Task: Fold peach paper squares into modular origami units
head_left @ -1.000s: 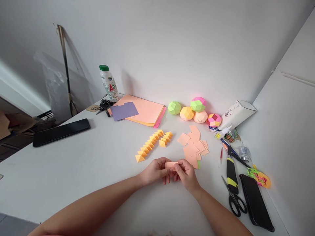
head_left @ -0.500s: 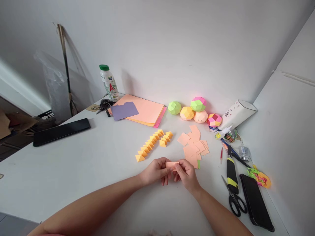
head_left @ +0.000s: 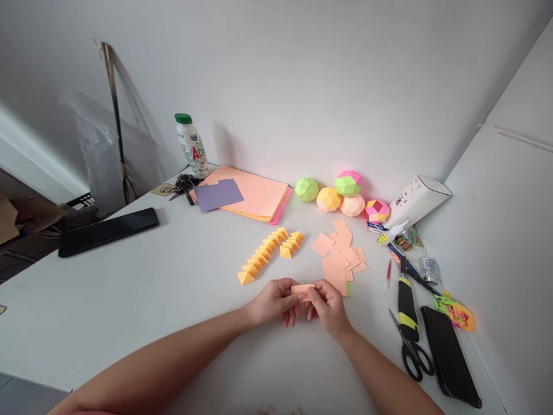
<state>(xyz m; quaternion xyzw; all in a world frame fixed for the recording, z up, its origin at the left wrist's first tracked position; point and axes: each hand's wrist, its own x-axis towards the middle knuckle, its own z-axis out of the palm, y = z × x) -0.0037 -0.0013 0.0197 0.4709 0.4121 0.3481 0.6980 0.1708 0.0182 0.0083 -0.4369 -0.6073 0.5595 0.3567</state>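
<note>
I have a small peach paper strip (head_left: pixel 302 289) in front of me, above the white table (head_left: pixel 194 253). It is between my 2 hands. Its long way goes side to side, from my left to my right, almost level. Its 2 short ends point at my hands, and 1 long edge faces the wall (head_left: pixel 276 86). My left hand (head_left: pixel 270 302) pinches the left end, with the thumb on my side of it. My right hand (head_left: pixel 332 310) pinches the right end, and that thumb lies on the paper and points up and left. My other fingers curl behind and under, so I can't see them all.

Past my left hand is a long row of orange folded papers (head_left: pixel 262 253). It slants away from me to the right. A short orange row (head_left: pixel 291 244) is just beside its far end and slants the same way. Near my right hand is a messy pile of peach paper pieces (head_left: pixel 336 265). Farther back sit 5 paper balls (head_left: pixel 329 199). Over on my right, the scissors (head_left: pixel 417 358) point away from me, beside a black phone (head_left: pixel 450 356).
</note>
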